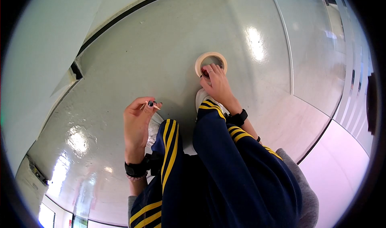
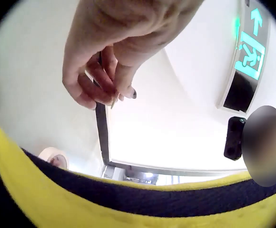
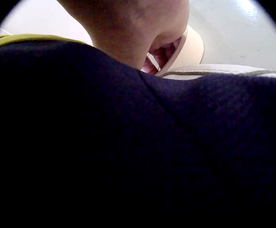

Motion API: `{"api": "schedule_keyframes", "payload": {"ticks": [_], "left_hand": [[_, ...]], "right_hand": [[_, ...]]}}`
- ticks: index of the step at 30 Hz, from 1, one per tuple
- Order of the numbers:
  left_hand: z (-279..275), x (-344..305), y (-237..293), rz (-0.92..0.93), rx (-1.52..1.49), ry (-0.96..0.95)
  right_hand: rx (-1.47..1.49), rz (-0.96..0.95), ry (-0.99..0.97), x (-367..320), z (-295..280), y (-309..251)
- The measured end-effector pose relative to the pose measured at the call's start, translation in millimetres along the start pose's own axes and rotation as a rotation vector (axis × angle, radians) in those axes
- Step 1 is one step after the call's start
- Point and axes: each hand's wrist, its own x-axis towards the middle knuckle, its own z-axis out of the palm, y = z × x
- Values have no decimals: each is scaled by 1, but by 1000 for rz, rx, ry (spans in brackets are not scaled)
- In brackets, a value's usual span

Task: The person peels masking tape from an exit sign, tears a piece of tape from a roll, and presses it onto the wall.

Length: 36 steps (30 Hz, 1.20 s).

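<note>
A roll of cream masking tape [image 1: 211, 54] is near the shoe tips in the head view, over the grey floor. My right hand [image 1: 219, 85] grips its near side, fingers curled inside the ring and thumb at the outer edge. The right wrist view shows part of the tape roll [image 3: 193, 50] beyond the hand, with trouser cloth hiding the rest. To the left, my left hand [image 1: 136, 117] is raised above the floor and pinches a small, thin cream strip [image 1: 156, 106] between thumb and fingers. That strip [image 2: 113, 102] pokes out below the fingertips in the left wrist view.
Two white shoes [image 1: 153, 130] stand on the shiny floor [image 1: 120, 67], below navy trousers [image 1: 225, 159] with yellow stripes. A pale wall [image 1: 52, 59] with dark skirting runs along the left. Glass panels [image 1: 317, 39] stand on the right. A lit exit sign [image 2: 249, 54] hangs overhead.
</note>
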Motion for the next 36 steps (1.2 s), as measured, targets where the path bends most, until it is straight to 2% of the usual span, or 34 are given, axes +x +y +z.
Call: {"api": "schedule_keyframes", "payload": {"ticks": [1,3,7,12,16,21,25,27,34,36], "left_hand": [[-4,0,-4,0,0,0],[-9,2,-9,16,-187,42],[2,2,2,10,-230,86],[24,1,15,7,35,216],[3,2,0,110,40,90],[17,2,11,23,-20,214],[13,2,8,6,45,224],[-1,3,0,62,127,80],[19,3,10,-6,-12,155],[5,2,3,-6,-62,8]], "right_hand": [[-1,-2,1,0,0,0],[-8,1,-8,0,0,1],[-5,1,-8,0,-1,-1],[-7,13,-15,0,0,-1],[-9,13,-14,1,-1,-1],[-3,14,-15,0,-1,-1],[-9,17,-17,1,-1,-1],[-7,18,-20,1,-1,-2],[-3,13,-17,1,-1,-1],[-2,11,-14,1,0,-1]]}}
